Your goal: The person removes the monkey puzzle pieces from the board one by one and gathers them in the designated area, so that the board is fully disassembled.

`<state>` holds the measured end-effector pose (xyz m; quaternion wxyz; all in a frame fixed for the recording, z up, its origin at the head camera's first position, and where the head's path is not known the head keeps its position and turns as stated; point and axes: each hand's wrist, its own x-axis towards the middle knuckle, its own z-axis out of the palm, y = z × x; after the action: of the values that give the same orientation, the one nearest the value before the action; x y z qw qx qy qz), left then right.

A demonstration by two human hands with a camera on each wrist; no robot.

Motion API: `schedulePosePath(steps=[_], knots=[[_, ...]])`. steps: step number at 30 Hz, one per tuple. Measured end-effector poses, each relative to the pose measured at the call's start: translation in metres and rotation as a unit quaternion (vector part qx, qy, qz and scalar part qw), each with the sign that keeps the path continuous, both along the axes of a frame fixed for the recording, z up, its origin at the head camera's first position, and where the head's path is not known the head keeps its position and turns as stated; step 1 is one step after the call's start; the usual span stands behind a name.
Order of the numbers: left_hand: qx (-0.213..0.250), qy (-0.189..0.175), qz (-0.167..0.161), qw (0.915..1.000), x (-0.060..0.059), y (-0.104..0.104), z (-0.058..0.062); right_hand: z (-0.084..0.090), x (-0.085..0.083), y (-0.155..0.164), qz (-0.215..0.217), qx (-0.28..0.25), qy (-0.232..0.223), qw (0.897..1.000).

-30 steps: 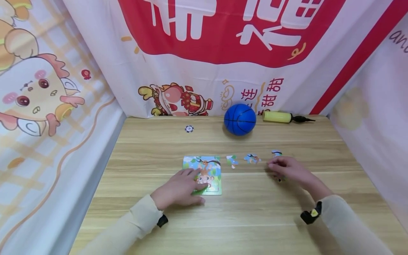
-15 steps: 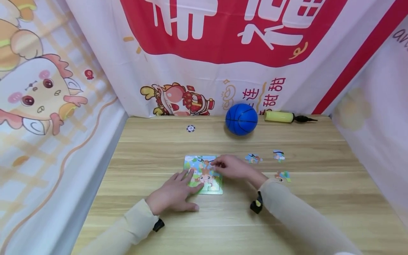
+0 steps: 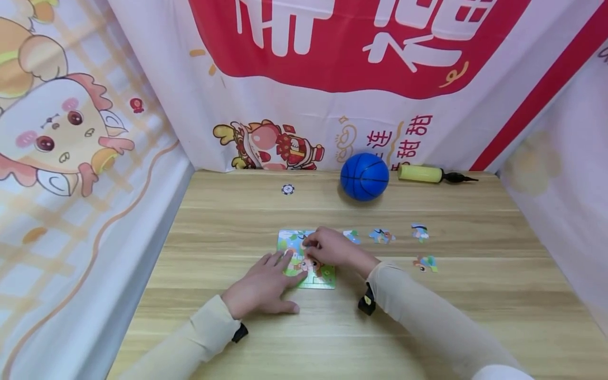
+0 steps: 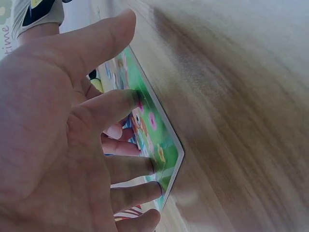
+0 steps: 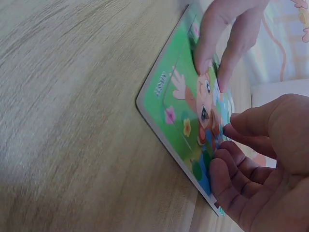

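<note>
- On the pale wood-grain desk [image 3: 228,211], a small puzzle board [image 3: 324,278] with a green cartoon picture lies flat near the middle, its printed side up.
- Left hand [image 3: 263,285] rests flat at the board's near-left corner, fingers [image 4: 126,166] straight and spread, their tips pressing on the board's edge; the grip is apart and holds nothing.
- Right hand [image 3: 330,247] hovers low over the board's upper part with its fingers [image 5: 231,159] curled toward the picture; whether they pinch a piece cannot be told from these views.
- Beside the board to the right, four loose puzzle pieces lie on the desk: one [image 3: 352,236] just by the right hand, another [image 3: 381,235] a little farther on, a third [image 3: 420,231] farther right, and a fourth [image 3: 425,263] nearer the front edge.
- At the far edge of the desk a blue ball [image 3: 364,176] sits near a yellow hand pump [image 3: 427,174], which lies on its side just to the ball's right.
- Left of the ball, well apart, a small round black-and-white disc [image 3: 287,189] lies flat.
- Behind and on both sides, white cloth hangings [image 3: 332,121] with red blocks, Chinese characters and cartoon animals wall in the desk.
- Both forearms wear cream sleeves with a dark strap at each wrist.
</note>
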<state>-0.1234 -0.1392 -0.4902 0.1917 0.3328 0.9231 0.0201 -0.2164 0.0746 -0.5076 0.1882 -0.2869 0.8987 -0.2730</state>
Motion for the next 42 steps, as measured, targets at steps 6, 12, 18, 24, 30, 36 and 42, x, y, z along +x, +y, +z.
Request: schedulePosePath(steps=[6,12,18,24,30,36,42], knots=[[0.000,-0.001,0.007,1.0000,-0.004,0.001,0.003,0.001,-0.003,-0.001,-0.006,-0.019,0.002,1.000],[0.008,-0.020,0.019,0.9996,-0.004,0.003,0.005,0.002,-0.003,0.003,-0.024,-0.045,-0.041,0.998],[0.003,-0.020,0.021,0.9996,-0.003,0.003,0.007,-0.006,-0.006,0.005,-0.019,-0.053,-0.045,0.997],[-0.001,-0.025,0.022,0.9994,-0.003,0.005,0.006,-0.009,-0.006,0.013,-0.057,-0.125,-0.092,0.986],[-0.001,-0.030,0.021,0.9993,-0.005,0.007,0.005,-0.003,0.002,0.051,-0.085,-0.192,-0.150,0.966],[-0.002,-0.034,0.024,0.9991,-0.006,0.007,0.004,0.002,0.015,0.112,-0.085,-0.209,-0.147,0.963],[0.001,-0.034,0.022,0.9992,-0.006,0.008,0.004,0.003,0.023,0.174,-0.115,-0.167,-0.146,0.968]])
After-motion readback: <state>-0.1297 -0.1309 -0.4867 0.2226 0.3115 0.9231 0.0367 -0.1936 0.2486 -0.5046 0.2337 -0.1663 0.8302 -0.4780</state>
